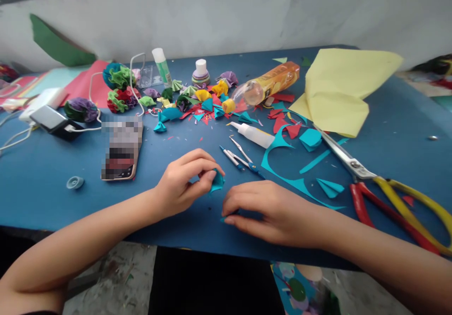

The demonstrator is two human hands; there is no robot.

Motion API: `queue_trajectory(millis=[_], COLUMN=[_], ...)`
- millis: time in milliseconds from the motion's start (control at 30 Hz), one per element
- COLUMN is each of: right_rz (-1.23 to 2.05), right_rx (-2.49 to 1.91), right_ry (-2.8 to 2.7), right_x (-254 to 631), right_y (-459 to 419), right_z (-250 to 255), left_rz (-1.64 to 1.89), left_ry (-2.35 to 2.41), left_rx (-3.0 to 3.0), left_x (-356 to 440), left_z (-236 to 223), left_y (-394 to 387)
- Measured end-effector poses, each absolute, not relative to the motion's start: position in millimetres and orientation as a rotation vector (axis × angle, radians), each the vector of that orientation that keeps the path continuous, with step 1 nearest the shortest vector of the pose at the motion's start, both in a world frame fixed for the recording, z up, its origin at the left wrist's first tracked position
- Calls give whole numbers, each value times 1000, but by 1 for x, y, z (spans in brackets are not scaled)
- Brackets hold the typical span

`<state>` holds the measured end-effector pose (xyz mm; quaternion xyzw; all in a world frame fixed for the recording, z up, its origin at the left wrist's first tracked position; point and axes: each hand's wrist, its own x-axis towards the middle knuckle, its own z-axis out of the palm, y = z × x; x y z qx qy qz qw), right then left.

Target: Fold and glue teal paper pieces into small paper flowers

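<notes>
Between thumb and fingers, my left hand pinches a small folded piece of turquoise paper above the table's front. My right hand is beside it with fingertips closed near the tabletop. A tiny bit of turquoise paper shows at that thumb tip; the rest is hidden by the fingers. Just beyond the hands lie a metal compass and a white glue bottle. To the right are a curved turquoise paper offcut and a folded turquoise cone.
Large scissors with red and yellow handles lie at right, near a yellow paper sheet. A phone and a small cap are at left. Behind are paper flowers, a drink bottle and a glue stick.
</notes>
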<state>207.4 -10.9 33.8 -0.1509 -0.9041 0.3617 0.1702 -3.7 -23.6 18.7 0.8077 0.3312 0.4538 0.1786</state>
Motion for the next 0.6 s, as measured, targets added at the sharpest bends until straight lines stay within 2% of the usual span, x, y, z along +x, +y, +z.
queue_trajectory(millis=[267, 467, 600], right_rz=[1030, 1029, 896], right_rx=[-441, -481, -592], right_ry=[-2590, -2583, -2513], right_x=[208, 209, 208], right_y=[-11, -13, -12], right_z=[34, 33, 29], left_rz=[1426, 1409, 1400], left_ry=[923, 877, 804], left_rx=[2025, 1929, 1863], left_x=[-2, -5, -4], left_z=[15, 13, 13], left_y=[-19, -19, -20])
